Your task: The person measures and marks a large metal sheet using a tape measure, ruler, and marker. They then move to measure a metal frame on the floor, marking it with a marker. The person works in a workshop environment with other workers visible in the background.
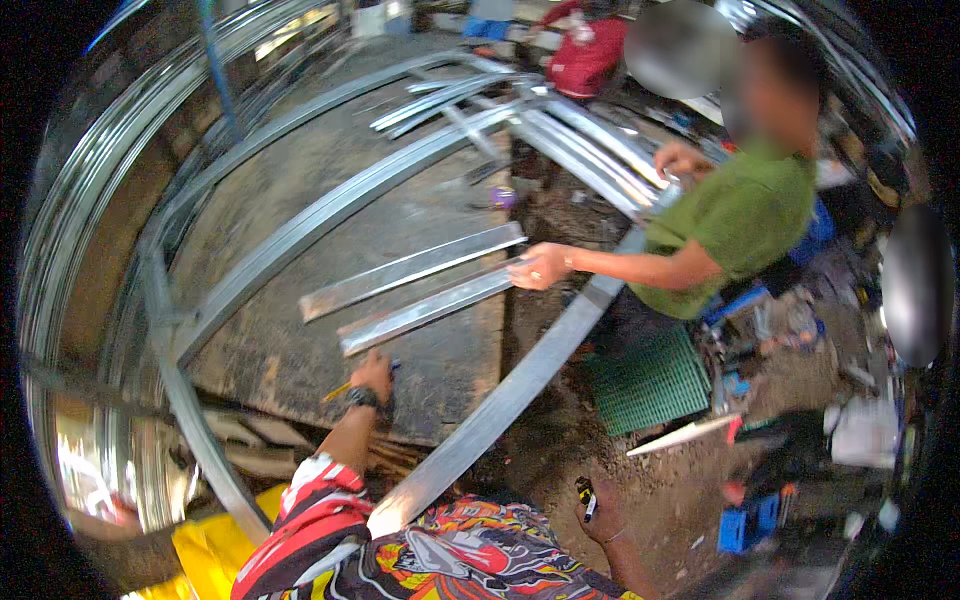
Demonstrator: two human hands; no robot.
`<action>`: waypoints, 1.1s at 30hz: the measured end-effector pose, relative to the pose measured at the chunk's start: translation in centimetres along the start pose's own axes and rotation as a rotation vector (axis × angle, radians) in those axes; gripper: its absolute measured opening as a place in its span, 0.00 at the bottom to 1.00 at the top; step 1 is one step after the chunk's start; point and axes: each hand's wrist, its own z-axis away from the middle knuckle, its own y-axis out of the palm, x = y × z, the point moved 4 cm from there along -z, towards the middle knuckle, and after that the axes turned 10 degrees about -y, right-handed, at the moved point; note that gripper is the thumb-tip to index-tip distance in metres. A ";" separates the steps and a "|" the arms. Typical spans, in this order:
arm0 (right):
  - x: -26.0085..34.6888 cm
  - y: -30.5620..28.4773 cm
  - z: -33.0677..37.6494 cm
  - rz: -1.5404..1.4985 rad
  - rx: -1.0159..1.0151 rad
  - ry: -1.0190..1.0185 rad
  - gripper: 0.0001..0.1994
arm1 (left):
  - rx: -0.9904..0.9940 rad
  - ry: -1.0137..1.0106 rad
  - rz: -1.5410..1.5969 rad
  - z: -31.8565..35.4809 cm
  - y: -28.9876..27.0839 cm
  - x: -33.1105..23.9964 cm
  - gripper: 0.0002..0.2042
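My left hand (372,378) is over the dark work board (430,370), near the end of a short metal channel (430,312). Its fingers are closed round a thin yellow-and-blue stick (336,392), which juts out on both sides. Beyond that channel lies a second short metal channel (415,270), roughly parallel. Low on the right, my right hand (607,518) grips a black-and-yellow tape measure (586,496). A co-worker in a green shirt (745,225) has one hand (540,266) on the far end of the nearer channel.
A long metal bar (500,405) runs diagonally from my body towards the co-worker. A metal frame (320,215) spans the board, with more channels (590,150) at its far right. A green crate (655,385) and blue container (748,522) stand on the cluttered dirt floor. Another person in red (585,55) is behind.
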 end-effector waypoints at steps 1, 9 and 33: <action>0.3 0.4 0.5 -0.005 -0.067 0.041 0.33 | -0.148 0.057 0.065 0.2 0.4 1.9 0.14; 8.6 -0.2 0.8 -0.806 -0.309 0.621 0.33 | 0.159 0.244 0.924 10.8 -7.8 -10.4 0.13; 18.9 -11.8 -1.1 -1.447 -0.231 0.247 0.32 | 0.631 0.822 1.040 30.2 -20.5 -23.8 0.11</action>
